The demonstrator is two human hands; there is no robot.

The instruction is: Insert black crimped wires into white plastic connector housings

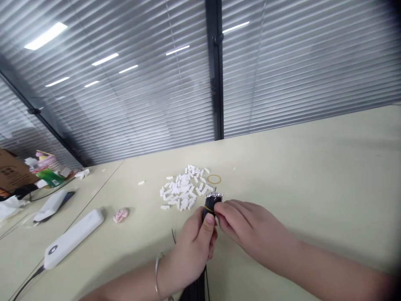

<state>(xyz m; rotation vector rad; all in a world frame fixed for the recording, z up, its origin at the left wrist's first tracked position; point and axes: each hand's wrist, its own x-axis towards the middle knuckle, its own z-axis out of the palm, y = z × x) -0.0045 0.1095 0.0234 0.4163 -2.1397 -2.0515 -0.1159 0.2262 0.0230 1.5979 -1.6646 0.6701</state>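
Note:
My left hand (196,238) is wrapped round a bundle of black wires (210,204), thumb across its front. Shiny silvery ends top the bundle, and a yellow rubber band (209,209) circles it just below them. Against the bundle's right side, at the band, my right hand (247,221) has its fingers pinched together; whether they hold the band or a wire is hidden. The lower wires run down below my left hand to the bottom edge. Just beyond the bundle lies a pile of small white plastic pieces (181,188), with a loose rubber band (214,179) beside it.
At the left lie a pink scrunchie (120,215), a long white device with a cable (75,238) and a white block on a dark flat thing (52,205). Farther back are a cardboard box (14,171), a green packet (50,176) and crumpled tissues. Blinds-covered glass borders the table.

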